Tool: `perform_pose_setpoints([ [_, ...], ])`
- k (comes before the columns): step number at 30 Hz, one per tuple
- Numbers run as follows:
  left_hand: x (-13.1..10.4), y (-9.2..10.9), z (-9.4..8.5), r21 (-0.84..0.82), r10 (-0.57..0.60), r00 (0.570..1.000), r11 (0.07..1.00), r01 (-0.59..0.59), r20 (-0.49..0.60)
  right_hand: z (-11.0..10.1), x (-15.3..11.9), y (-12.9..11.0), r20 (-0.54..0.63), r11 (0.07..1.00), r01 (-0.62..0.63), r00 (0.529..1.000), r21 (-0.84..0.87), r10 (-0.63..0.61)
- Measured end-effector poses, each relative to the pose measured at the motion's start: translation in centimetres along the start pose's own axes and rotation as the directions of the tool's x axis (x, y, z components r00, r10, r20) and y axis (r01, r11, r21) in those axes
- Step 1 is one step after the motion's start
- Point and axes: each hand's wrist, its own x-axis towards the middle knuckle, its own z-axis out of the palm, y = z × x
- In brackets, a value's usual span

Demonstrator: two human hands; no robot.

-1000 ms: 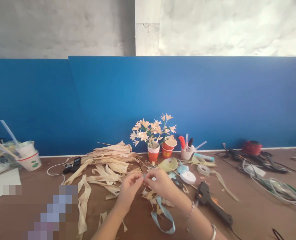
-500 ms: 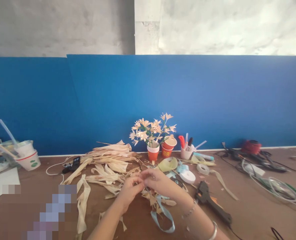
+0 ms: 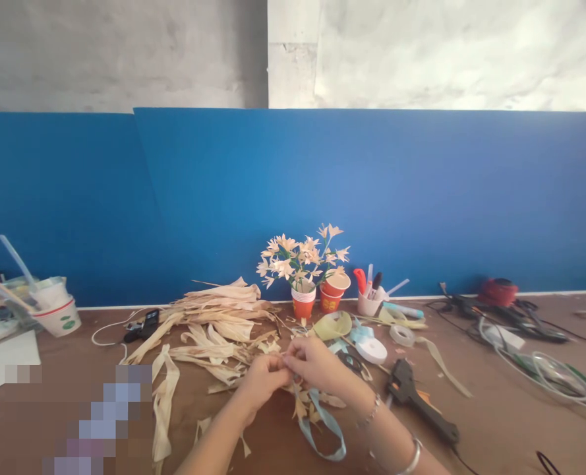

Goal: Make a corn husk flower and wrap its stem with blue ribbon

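Note:
Over the middle of the brown table, my left hand (image 3: 264, 382) and my right hand (image 3: 317, 366) meet, fingertips pinched together. From under the right fingers a light blue ribbon (image 3: 331, 432) runs down and loops onto the table. Pale corn husk flowers (image 3: 301, 406) show just below the hands beside the ribbon; whether they hang from the fingers or lie on the table I cannot tell. What the left fingers pinch is hidden. Left of my hands spreads a pile of dried corn husks (image 3: 218, 323).
Husk flowers stand in stacked red paper cups (image 3: 302, 307) at the back. A pen cup (image 3: 368, 303), a white ribbon roll (image 3: 372, 349) and a tape roll (image 3: 401, 335) sit right of them. A black glue gun (image 3: 418, 402) lies right of my forearm. Cables (image 3: 544, 369) tangle at far right.
Both hands have shifted slightly right, and the right hand has turned so its fingers point more downward, tips still together. The ribbon loop stays in nearly the same place.

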Motion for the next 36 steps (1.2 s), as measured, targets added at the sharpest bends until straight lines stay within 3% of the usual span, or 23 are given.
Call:
perform_pose_setpoints([
  [5,-0.1,0.0,0.2,-0.177,-0.032,0.999,0.984,0.034,0.017,-0.3,0.5,-0.2,-0.156,0.996,0.076,0.984,-0.057,-0.084],
  [10,-0.2,-0.2,0.6,-0.277,-0.109,0.994,0.955,0.108,0.013,-0.1,0.7,-0.2,-0.196,0.996,0.089,0.976,-0.021,-0.092],
  [16,0.1,-0.1,0.5,-0.29,-0.047,0.998,0.956,0.037,-0.029,0.0,1.0,0.6,-0.126,0.974,0.017,0.992,0.225,0.012],
  [22,0.2,-0.3,0.6,-0.302,-0.015,0.984,0.952,-0.04,-0.176,-0.3,1.5,1.7,-0.076,0.984,-0.041,0.996,0.172,0.055],
  [28,0.1,0.1,0.7,-0.207,-0.006,0.962,0.977,-0.053,-0.272,0.1,1.3,1.5,-0.17,0.993,-0.025,0.984,0.114,0.044],
  [36,0.0,0.7,0.1,0.0,0.076,0.981,0.997,-0.078,-0.18,-0.1,1.1,1.2,-0.131,0.988,0.038,0.991,0.15,-0.018],
])
